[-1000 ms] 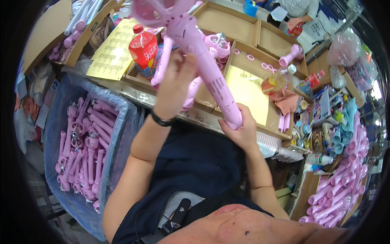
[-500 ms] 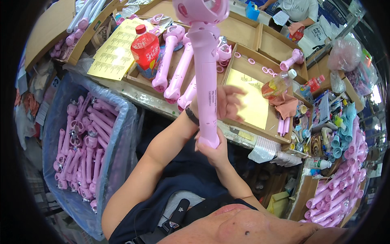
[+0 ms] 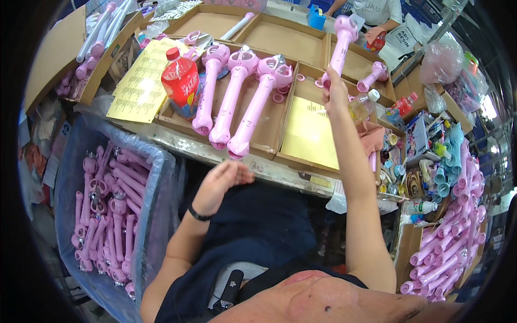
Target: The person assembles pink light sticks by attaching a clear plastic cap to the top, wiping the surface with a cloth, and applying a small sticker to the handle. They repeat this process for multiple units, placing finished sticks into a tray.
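Note:
My right hand (image 3: 336, 96) is stretched forward over the right side of the table, its fingers wrapped round the lower end of a pink toy wand (image 3: 341, 49). The wand leans with its round head up and away from me. Low in front of the table edge, my left hand (image 3: 222, 184) holds nothing; its fingers are extended and point right. Just beyond it, three pink wands (image 3: 251, 116) lie side by side in a cardboard tray (image 3: 272, 141), their wide ring-shaped heads at the far end.
A blue-lined bin (image 3: 156, 215) of pink wands stands left. A red-labelled bottle (image 3: 181, 81) sits by the tray, yellow printed sheets (image 3: 312, 132) to both sides. Another wand (image 3: 372, 76) lies at right, near a clear bottle (image 3: 364, 105). More pink pieces (image 3: 447, 253) are heaped at lower right. A co-worker (image 3: 379, 13) stands across.
My right hand has carried the wand from upright before me to the far right of the table. My left hand has drawn back to the left, away from the wand.

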Demonstrator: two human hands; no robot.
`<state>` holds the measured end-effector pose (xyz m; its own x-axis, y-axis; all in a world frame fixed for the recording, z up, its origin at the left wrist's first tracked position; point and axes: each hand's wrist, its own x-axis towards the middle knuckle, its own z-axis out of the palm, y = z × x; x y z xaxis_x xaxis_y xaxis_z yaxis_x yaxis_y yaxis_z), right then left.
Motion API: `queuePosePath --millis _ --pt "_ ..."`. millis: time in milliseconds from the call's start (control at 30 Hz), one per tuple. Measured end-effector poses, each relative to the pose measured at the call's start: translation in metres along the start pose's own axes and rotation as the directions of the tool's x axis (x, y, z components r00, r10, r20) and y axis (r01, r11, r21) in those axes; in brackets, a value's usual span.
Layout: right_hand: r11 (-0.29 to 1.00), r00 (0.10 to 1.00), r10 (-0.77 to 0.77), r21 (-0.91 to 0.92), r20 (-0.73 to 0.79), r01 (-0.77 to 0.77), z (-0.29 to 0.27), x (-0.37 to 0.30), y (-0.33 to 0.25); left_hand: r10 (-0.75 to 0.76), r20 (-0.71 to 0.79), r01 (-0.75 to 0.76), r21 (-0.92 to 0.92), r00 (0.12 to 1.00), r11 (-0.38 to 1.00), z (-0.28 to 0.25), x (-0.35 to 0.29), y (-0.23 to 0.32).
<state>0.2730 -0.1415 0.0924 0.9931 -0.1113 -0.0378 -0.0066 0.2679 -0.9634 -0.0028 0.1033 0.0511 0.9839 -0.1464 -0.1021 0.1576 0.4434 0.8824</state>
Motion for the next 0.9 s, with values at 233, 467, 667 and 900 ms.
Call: queuePosePath --millis 233,467,667,900 --pt "0.904 0.955 0.022 -0.402 -0.296 -0.146 -0.033 0.115 0.032 -0.11 -0.053 0.119 0.189 0.992 0.975 -0.002 -0.039 -0.017" --pt "0.692 0.907 -0.417 -0.668 -0.062 0.272 -0.049 0.113 0.069 0.365 0.264 -0.426 0.759 0.893 0.493 0.002 0.072 0.047" --pt "0.115 0.906 0.001 -0.9 0.423 0.42 -0.059 0.036 0.07 0.181 0.026 -0.083 0.945 0.983 0.316 -0.011 0.216 0.032" --pt "0.038 0.943 -0.028 -0.942 0.333 0.334 -0.056 0.029 0.084 -0.161 -0.035 0.145 0.649 0.986 0.747 -0.002 0.231 0.047"
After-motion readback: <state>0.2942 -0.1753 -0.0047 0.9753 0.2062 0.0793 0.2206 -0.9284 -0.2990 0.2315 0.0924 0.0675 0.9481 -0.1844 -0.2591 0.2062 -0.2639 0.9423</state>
